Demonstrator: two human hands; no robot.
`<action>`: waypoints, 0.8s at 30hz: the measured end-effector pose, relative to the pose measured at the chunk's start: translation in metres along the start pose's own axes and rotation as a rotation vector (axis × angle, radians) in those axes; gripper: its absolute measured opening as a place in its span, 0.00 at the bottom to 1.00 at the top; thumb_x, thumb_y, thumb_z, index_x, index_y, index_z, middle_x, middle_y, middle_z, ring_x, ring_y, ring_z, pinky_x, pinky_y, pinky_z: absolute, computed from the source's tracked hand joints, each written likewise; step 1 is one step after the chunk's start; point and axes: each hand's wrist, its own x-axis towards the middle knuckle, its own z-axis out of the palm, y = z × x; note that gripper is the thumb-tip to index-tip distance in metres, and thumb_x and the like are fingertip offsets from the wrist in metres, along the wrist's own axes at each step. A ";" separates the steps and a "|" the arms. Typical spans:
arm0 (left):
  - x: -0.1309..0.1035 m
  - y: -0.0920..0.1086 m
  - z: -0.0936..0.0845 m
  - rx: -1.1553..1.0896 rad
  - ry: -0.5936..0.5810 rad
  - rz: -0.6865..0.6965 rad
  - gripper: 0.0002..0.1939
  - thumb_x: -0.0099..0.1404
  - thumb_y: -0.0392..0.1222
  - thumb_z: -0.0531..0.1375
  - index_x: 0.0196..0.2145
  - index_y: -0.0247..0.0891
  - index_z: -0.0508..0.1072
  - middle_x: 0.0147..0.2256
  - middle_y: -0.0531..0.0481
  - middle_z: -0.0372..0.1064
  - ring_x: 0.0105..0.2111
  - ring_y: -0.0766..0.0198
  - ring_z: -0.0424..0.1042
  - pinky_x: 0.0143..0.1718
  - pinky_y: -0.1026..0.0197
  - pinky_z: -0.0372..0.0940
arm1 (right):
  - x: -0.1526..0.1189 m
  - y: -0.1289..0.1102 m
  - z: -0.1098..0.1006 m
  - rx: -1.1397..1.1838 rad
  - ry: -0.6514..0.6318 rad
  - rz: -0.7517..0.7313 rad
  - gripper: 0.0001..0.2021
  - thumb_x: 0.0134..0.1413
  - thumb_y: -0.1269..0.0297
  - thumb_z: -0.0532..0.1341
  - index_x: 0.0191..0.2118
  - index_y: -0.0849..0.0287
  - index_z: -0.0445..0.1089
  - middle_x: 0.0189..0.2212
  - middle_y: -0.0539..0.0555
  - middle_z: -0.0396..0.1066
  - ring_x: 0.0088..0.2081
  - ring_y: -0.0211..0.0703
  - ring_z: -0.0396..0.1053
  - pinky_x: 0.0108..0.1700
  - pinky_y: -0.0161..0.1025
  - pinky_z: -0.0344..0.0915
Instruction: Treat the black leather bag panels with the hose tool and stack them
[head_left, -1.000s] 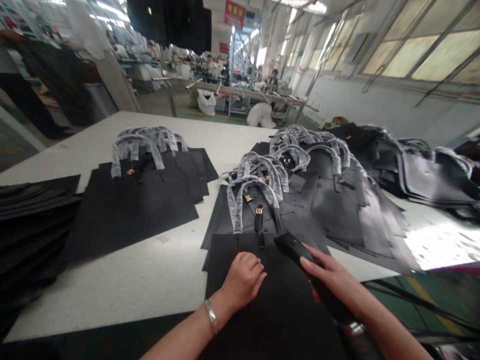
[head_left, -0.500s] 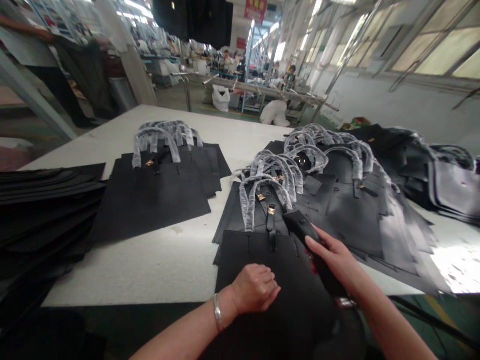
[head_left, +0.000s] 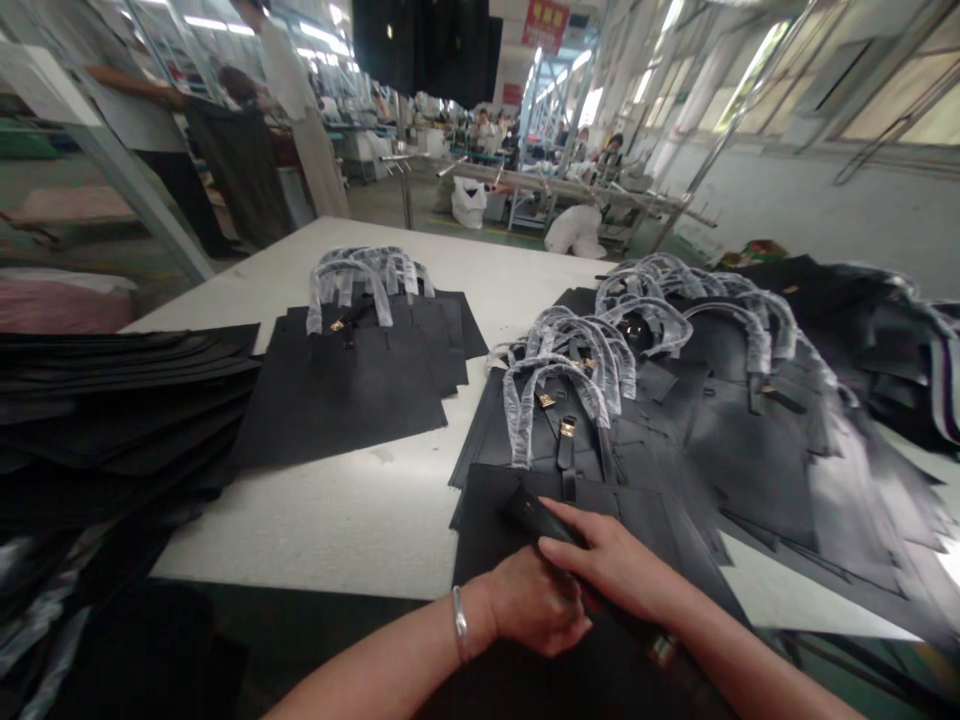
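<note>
A folded black strap (head_left: 534,512) with metal at its lower end is gripped in my right hand (head_left: 611,560), thumb on top. My left hand (head_left: 529,598), a bracelet at its wrist, is closed in a fist against the strap and my right fingers; whatever it holds is hidden. Beneath both hands lies a flat black bag panel (head_left: 487,510), its lower part hanging over the table's front edge. Just beyond are plastic-wrapped bag handles (head_left: 559,385) and a short tab with a gold clasp (head_left: 568,432).
On the white table (head_left: 330,530), more bag panels with wrapped handles (head_left: 345,380) lie left of centre. Black sheets (head_left: 127,420) are stacked at far left, and further bag pieces (head_left: 750,400) overlap on the right. A person (head_left: 127,80) stands behind the table's left side.
My right hand has brought the strap left and down over the panel, against my left fist. The view has turned slightly left.
</note>
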 end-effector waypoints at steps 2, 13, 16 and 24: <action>0.000 0.001 -0.002 -0.010 -0.002 -0.037 0.14 0.61 0.43 0.57 0.19 0.37 0.68 0.18 0.50 0.66 0.20 0.62 0.65 0.20 0.60 0.57 | 0.007 -0.003 0.000 0.036 0.058 -0.064 0.28 0.53 0.55 0.62 0.60 0.56 0.66 0.31 0.52 0.77 0.26 0.43 0.72 0.28 0.37 0.67; 0.032 -0.038 -0.028 -0.431 0.394 -0.760 0.15 0.65 0.36 0.55 0.50 0.38 0.64 0.45 0.44 0.65 0.40 0.61 0.69 0.41 0.61 0.67 | -0.014 0.065 -0.039 0.359 0.421 0.019 0.38 0.55 0.47 0.59 0.67 0.61 0.50 0.29 0.49 0.72 0.25 0.42 0.68 0.31 0.39 0.67; 0.067 -0.074 -0.032 -0.216 0.305 -0.880 0.25 0.63 0.41 0.59 0.56 0.36 0.60 0.50 0.39 0.61 0.51 0.51 0.64 0.52 0.53 0.62 | -0.011 0.094 -0.023 0.337 0.474 0.038 0.39 0.56 0.46 0.57 0.67 0.63 0.49 0.28 0.49 0.72 0.25 0.44 0.68 0.30 0.39 0.67; 0.127 -0.135 -0.033 -0.028 -0.121 -0.983 0.14 0.66 0.41 0.55 0.49 0.36 0.67 0.50 0.37 0.61 0.48 0.50 0.68 0.48 0.53 0.63 | -0.009 0.104 -0.012 0.225 0.576 0.029 0.35 0.57 0.48 0.55 0.66 0.59 0.52 0.33 0.52 0.77 0.27 0.47 0.72 0.33 0.41 0.69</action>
